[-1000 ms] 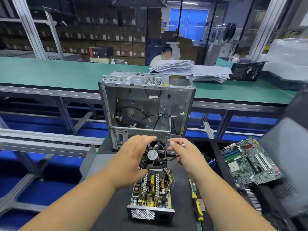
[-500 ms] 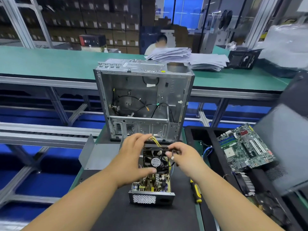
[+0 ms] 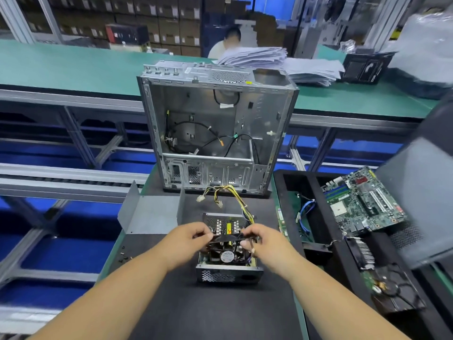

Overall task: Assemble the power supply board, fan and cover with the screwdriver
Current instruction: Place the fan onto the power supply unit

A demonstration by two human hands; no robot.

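Hardly any writing can be read from here. The fan [image 3: 226, 254] has a round white sticker [image 3: 227, 256] on its hub with dark print across it, perhaps a brand name, but the letters are too small and blurred to spell out. The motherboard [image 3: 362, 201] and the boxes [image 3: 171, 23] on the far shelves carry markings, none of them legible.
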